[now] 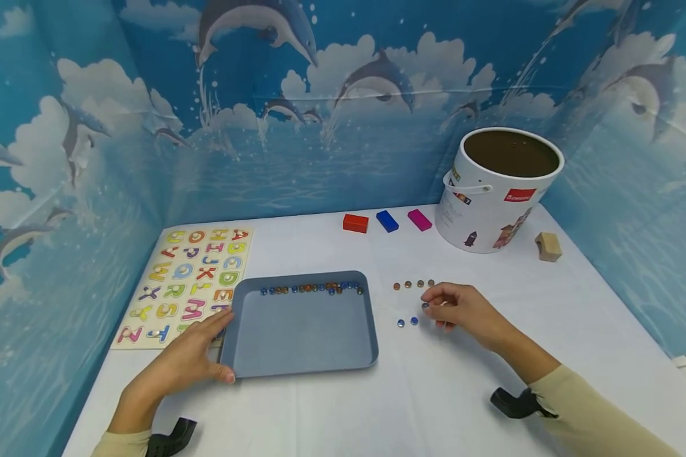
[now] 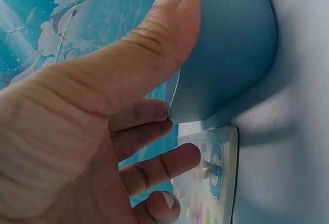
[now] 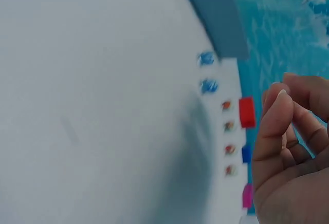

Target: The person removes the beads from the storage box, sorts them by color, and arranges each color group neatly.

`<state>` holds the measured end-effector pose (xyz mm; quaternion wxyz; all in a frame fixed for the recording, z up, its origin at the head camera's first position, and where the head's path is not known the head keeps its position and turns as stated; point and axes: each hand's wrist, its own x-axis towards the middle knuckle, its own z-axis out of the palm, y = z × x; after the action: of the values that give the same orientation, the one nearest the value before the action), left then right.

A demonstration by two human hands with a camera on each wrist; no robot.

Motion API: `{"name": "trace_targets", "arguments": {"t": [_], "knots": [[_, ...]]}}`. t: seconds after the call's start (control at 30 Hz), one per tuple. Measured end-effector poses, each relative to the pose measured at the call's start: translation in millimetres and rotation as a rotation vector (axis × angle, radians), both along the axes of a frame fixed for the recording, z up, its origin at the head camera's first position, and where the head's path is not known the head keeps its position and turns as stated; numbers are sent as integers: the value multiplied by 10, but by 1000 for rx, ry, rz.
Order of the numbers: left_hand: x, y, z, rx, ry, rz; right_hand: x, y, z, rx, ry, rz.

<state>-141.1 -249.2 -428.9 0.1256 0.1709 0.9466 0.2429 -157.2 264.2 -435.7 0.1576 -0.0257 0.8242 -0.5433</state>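
In the head view a grey-blue tray [image 1: 303,336] lies on the white table, with a row of small glass marbles [image 1: 309,288], blue and orange-brown, along its far side. My left hand [image 1: 185,349] touches the tray's left side, thumb by the near corner and fingers extended along the edge. Right of the tray, my right hand [image 1: 463,312] pinches a dark bluish marble [image 1: 425,305] between thumb and fingertips; in the right wrist view the fingers mostly hide it. Several orange-brown marbles [image 1: 408,285] form a row beyond that hand, and two blue marbles [image 1: 414,321] sit to its left.
An alphabet puzzle board [image 1: 148,311] lies left of the tray, partly behind my left hand. At the back are a red block [image 1: 356,223], a blue block [image 1: 387,221], a magenta block [image 1: 420,219] and a white bucket [image 1: 474,219]. A wooden block [image 1: 548,246] lies right of the bucket.
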Motion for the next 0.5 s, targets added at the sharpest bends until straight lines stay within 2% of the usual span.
{"name": "trace_targets", "arguments": {"t": [0.13,0.27,0.4,0.5], "knots": [[16,-3,4,6,-6,2,30,200,-131,0,-31,-19],[21,5,14,9,-4,4,20,231,-228,25,-50,-8],[19,9,16,9,-17,12,3,167,-260,95,-30,13],[25,3,22,0,-23,16,-9,96,-284,154,18,26]]}}
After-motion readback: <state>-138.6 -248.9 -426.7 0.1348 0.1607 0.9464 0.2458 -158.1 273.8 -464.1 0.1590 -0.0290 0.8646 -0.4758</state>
